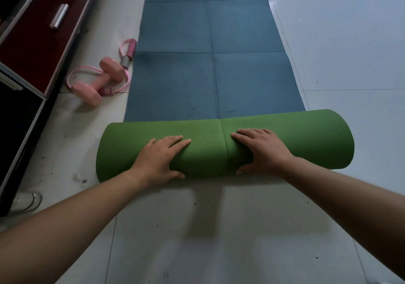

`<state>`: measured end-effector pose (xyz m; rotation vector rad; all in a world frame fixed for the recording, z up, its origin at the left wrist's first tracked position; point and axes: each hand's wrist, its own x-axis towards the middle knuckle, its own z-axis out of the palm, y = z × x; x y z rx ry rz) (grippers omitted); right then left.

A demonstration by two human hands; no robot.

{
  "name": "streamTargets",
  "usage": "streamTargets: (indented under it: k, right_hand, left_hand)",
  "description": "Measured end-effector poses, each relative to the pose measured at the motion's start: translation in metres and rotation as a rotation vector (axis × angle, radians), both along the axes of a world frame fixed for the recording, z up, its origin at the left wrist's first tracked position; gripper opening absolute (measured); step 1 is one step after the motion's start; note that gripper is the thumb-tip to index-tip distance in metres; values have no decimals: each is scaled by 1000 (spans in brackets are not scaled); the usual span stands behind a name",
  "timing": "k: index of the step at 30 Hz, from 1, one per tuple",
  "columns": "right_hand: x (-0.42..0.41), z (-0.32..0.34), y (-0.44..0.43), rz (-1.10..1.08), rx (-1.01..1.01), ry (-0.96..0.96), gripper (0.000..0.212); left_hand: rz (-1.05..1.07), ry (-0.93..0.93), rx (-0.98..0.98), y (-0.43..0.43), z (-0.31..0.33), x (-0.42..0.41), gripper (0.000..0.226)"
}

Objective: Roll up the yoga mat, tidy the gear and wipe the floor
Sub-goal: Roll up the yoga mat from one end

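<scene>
Rolling stage: you are partway through the first job; the yoga mat (pixel 210 68) has a thick green roll (pixel 225 143) at your near end, and several blue panels lie flat on the floor (pixel 350 53) beyond it.
Left hand: your left hand (pixel 161 157) lies palm down on the roll left of centre, fingers spread and pointing away from you, thumb hooked over the near side. It grips nothing; it presses.
Right hand: your right hand (pixel 260 150) mirrors it just right of the centre seam, fingers spread flat, thumb tucked low at the near edge.
Why the hands sit so: both straddle the seam near the middle, probably so that the push is even and the roll tracks straight instead of coning toward one end.
Roll shape: the right end looks slightly further ahead than the left; you may want more pressure on the left.
Gear: a pink dumbbell (pixel 96 82) and a pink resistance band (pixel 126 53) lie together just beside the mat's left edge, between it and the cabinet (pixel 41 38). Likely parked there to keep the mat's surface free for rolling.
Floor condition: dark specks and scuffs show on the tiles near you; wiping is not yet done.
Remaining: finish rolling, collect the gear, wipe.
</scene>
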<state>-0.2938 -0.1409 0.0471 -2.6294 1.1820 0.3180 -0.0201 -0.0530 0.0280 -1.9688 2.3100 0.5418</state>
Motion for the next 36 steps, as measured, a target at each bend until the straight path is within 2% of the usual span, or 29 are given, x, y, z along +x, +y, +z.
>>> streamTargets:
  k: [14,28,32,36]
  right_hand:
    - [-2,24,19,-18,-43,-26,79]
    - [-4,59,44,-32,245,47,74]
    - [0,59,31,-122,344,10,77]
    - [-6,44,20,-280,271,-70,69]
  left_hand:
    - [2,50,-155,16,30,-7,76]
    - [-66,109,186,41,61,2,72]
    - [5,211,270,29,60,10,74]
    - [99,319,84,31,43,14,61]
